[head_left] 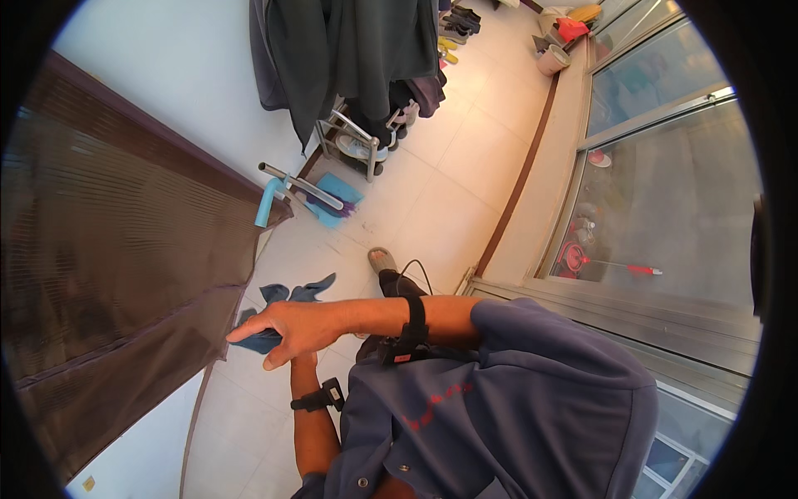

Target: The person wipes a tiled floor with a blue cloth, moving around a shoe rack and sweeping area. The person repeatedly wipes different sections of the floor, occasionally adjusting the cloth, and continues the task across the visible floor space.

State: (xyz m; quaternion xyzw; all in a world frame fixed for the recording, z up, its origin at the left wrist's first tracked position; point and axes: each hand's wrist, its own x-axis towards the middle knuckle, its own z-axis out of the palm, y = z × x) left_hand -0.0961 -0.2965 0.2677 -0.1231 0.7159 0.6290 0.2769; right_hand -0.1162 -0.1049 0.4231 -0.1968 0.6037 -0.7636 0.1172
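My right hand [305,327] reaches across from the upper side, its thumb and index finger spread apart. Dark blue cloth [259,342] lies bunched beneath it and shows between thumb and index finger, with loose ends sticking out above the hand. Whether the fingers grip the cloth is hidden. Below comes my left forearm, and only the wrist side of my left hand [305,360] shows; its fingers are covered by the right hand. Close to the right index fingertip is the edge of a brown mesh door curtain [137,237]. Both wrists wear black straps with small devices.
A blue dustpan [333,187] and a broom with a metal handle [305,185] stand by the wall. Dark jackets [349,56] hang above a metal shoe rack [361,134]. Sliding glass doors [667,187] run along the right. A pink bucket [553,60] stands farther off.
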